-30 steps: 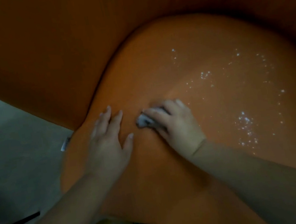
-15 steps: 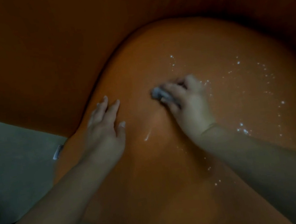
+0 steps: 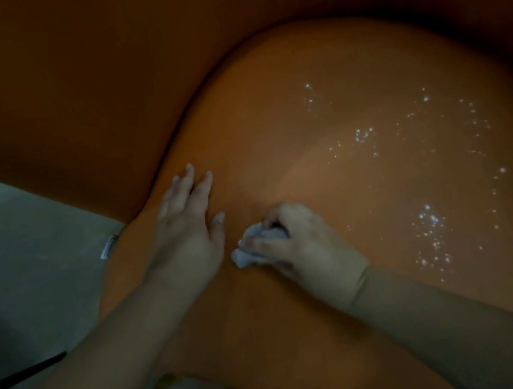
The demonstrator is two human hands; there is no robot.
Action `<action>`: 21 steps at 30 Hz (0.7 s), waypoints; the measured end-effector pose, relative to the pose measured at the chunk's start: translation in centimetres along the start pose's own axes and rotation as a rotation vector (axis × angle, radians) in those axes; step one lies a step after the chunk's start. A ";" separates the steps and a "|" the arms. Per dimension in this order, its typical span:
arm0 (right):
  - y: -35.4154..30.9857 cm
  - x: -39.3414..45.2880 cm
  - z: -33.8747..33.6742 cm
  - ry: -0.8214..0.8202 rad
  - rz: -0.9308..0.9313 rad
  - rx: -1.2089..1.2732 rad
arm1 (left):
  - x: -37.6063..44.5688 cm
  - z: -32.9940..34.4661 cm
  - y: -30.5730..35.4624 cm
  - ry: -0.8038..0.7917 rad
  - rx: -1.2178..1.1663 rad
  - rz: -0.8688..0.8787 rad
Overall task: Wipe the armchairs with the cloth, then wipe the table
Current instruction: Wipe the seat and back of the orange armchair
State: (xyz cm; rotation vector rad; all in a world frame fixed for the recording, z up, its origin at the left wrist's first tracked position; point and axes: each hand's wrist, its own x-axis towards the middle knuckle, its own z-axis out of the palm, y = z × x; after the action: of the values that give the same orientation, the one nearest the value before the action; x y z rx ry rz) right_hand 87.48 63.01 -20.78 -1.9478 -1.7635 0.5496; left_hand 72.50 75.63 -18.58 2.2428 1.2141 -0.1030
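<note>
Your right hand (image 3: 302, 240) is curled around a small wadded white cloth (image 3: 254, 244), fingers wrapped over it and pinching it down against the orange armchair seat cushion (image 3: 326, 157); the cloth pokes out past your fingertips toward the left, touching the cushion near its front-left part. Your left hand (image 3: 186, 224) lies flat on the same cushion just beside the cloth, fingers straight and a little spread, thumb out toward the right hand, palm down, holding nothing. The two hands are near each other but not touching; the cloth sits between them, closer to your right. A tan sleeve (image 3: 467, 322) covers your right forearm up to the wrist; your left forearm comes in from the lower left. To the right of the cloth the cushion carries scattered bright white specks (image 3: 429, 225), one cluster by the right edge and a looser spread higher up; whether they are droplets or crumbs you cannot tell in this dim light. The armchair backrest (image 3: 99, 84) curves around behind and to the left of the cushion, darker orange, with a shadowed seam where they meet. A small white tag (image 3: 108, 246) sticks out at the cushion's left edge. Grey floor (image 3: 18, 256) shows at left, with a thin dark rod (image 3: 22, 376) lying across it low down.
</note>
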 end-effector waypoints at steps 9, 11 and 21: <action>0.1 0.1 -1.3 0.164 0.060 -0.014 | -0.2 0.9 0.3 0.048 0.034 -0.011; 0.5 -0.5 -1.3 0.061 -0.136 -0.119 | -0.2 1.4 0.8 0.072 0.063 -0.026; 5.4 1.6 -4.3 0.167 0.073 0.000 | 1.5 3.0 4.3 0.119 0.130 0.049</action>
State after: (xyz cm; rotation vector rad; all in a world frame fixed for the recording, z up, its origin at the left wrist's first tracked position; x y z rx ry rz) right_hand 94.45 63.93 -20.36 -2.0021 -1.5955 0.3981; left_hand 77.41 73.40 -19.58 2.4201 1.2456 -0.0304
